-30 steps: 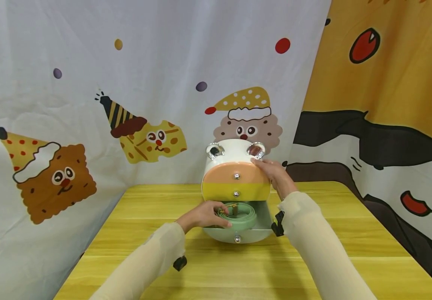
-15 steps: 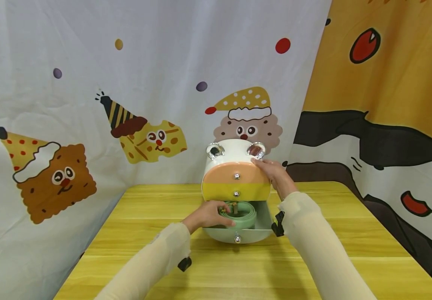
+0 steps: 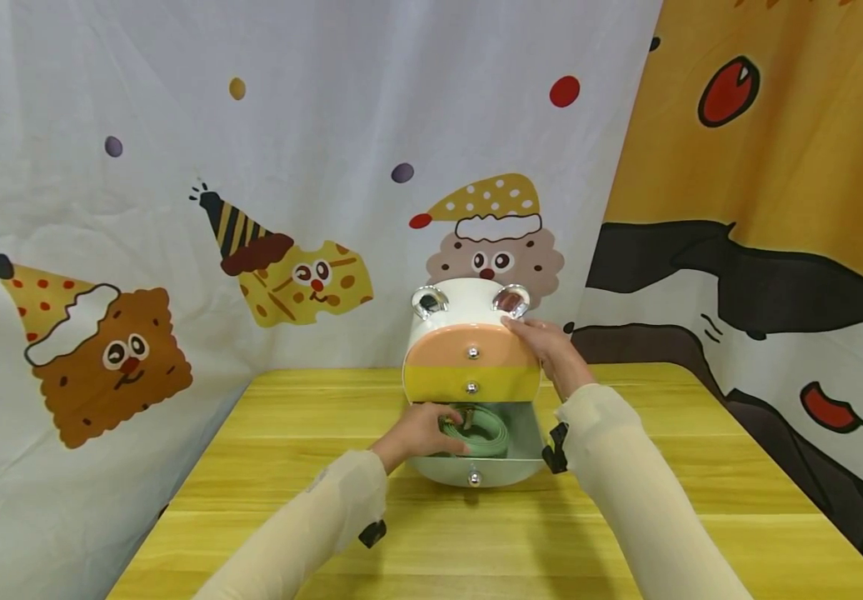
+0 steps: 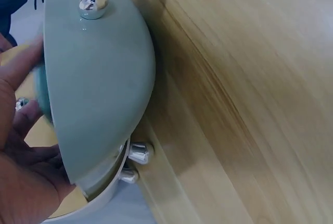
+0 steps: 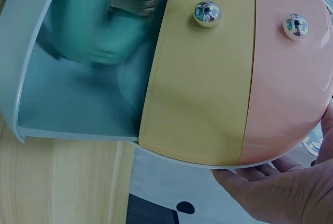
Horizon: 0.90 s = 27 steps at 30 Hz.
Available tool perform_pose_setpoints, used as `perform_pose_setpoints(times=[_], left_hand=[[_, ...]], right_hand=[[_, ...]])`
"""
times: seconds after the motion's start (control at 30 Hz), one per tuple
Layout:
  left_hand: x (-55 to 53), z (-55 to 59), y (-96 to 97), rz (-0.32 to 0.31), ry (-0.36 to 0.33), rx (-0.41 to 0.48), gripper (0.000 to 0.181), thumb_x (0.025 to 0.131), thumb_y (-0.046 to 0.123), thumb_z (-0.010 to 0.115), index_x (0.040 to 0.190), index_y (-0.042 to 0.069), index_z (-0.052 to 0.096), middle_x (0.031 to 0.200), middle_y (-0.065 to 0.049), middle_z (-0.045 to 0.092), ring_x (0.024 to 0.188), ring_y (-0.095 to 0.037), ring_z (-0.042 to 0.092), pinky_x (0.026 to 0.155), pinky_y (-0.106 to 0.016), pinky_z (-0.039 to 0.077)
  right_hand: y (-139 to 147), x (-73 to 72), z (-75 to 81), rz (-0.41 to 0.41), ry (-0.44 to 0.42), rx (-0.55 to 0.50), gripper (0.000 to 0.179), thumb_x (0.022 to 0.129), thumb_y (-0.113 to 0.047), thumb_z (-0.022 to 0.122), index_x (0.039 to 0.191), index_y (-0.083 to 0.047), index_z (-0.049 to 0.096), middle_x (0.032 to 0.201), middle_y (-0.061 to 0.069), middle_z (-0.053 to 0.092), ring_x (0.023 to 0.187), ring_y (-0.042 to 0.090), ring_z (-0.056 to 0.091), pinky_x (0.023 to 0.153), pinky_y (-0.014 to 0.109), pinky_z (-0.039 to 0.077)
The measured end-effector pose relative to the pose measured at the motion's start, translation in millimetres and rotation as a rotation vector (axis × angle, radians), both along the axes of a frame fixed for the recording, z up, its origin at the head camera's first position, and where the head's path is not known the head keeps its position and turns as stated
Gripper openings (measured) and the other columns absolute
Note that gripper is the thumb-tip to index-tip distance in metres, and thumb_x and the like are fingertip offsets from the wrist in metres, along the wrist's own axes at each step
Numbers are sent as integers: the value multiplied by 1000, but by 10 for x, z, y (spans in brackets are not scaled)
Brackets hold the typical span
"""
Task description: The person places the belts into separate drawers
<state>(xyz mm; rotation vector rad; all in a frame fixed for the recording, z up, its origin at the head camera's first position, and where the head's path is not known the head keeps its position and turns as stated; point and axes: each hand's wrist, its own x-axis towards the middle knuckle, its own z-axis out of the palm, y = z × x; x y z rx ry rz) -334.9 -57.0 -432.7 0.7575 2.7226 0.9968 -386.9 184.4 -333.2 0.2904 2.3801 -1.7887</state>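
A small white animal-shaped drawer box [image 3: 469, 296] stands on the table, its bottom pale green drawer [image 3: 506, 472] pulled out. Inside that drawer lies a coiled green belt [image 3: 493, 442] with a gold-coloured buckle. My left hand [image 3: 416, 433] reaches over the drawer's left side and holds the coil between thumb and fingers. The right wrist view shows the belt [image 5: 88, 26] blurred. My right hand [image 3: 551, 350] grips the box's upper right side, its thumb near the top front edge. In the right wrist view this hand's fingers [image 5: 255, 174] lie along the side wall, partly hidden behind it.
The peach top drawer [image 3: 439, 342] and yellow middle drawer [image 3: 439, 383] are closed, with round silver knobs. Two shiny silver ears [image 3: 430, 302] top the box. The wooden table [image 3: 289, 417] ends at a printed cloth [image 3: 326, 108] behind.
My left hand has shifted slightly right with the coiled belt, which now sits lower in the drawer. The right hand and the box have stayed put.
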Motion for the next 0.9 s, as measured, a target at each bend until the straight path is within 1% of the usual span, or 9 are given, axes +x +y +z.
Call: perform_pose_setpoints(times=[0.1, 0.2, 0.27, 0.33, 0.4, 0.57, 0.77, 0.9], left_hand=[[10, -1, -25, -16, 36, 3, 40, 80, 25, 85, 112, 4, 73, 112, -8, 70, 106, -27, 62, 87, -38, 52], [21, 23, -46, -29, 42, 21, 33, 81, 18, 84, 109, 2, 74, 111, -11, 70, 102, -30, 63, 83, -40, 53], [30, 50, -53, -32, 43, 25, 31, 82, 18, 83, 108, 4, 74, 110, -10, 71, 100, -28, 63, 82, -38, 52], [48, 82, -55, -37, 43, 26, 32, 83, 19, 82, 110, 4, 74, 111, -9, 71, 94, -25, 64, 80, -38, 53], [62, 101, -56, -36, 41, 27, 33, 84, 21, 82, 111, 5, 73, 113, -8, 70, 94, -25, 64, 79, -38, 53], [96, 119, -54, -26, 16, 58, 35, 85, 23, 81, 114, 5, 72, 118, -11, 68, 101, -30, 63, 83, -42, 52], [125, 132, -73, -9, -10, 111, 32, 87, 24, 78, 114, 8, 72, 121, -13, 66, 105, -34, 62, 87, -46, 51], [135, 122, -95, 7, -4, 153, 39, 88, 25, 78, 119, 5, 69, 120, -17, 65, 104, -36, 63, 86, -46, 52]], right_hand=[[-2, 4, 8, 2, 1, 5, 80, 96, -54, 57, 156, -8, 30, 148, 21, 43, 128, 33, 47, 109, 45, 38], [-2, 9, 14, 1, -1, 2, 79, 96, -54, 57, 156, -9, 31, 147, 21, 44, 127, 33, 47, 109, 45, 38], [2, 8, 11, -1, -4, 5, 79, 96, -53, 57, 156, -9, 30, 148, 21, 43, 128, 33, 47, 109, 45, 38], [9, -5, -2, -2, 0, 3, 80, 96, -53, 57, 157, -9, 29, 150, 21, 41, 129, 33, 46, 110, 44, 38], [18, -22, -19, -5, 3, -4, 81, 96, -52, 58, 157, -9, 27, 152, 21, 38, 132, 34, 45, 110, 44, 37], [29, -46, -58, -7, 8, -9, 81, 96, -51, 59, 157, -9, 27, 154, 21, 35, 134, 35, 43, 111, 45, 36], [24, -35, -36, 6, -3, 2, 82, 96, -53, 58, 157, -9, 26, 153, 21, 35, 132, 34, 44, 111, 45, 36], [19, -31, -24, 5, -1, 7, 82, 96, -54, 58, 157, -8, 28, 150, 22, 39, 128, 34, 46, 109, 45, 39]])
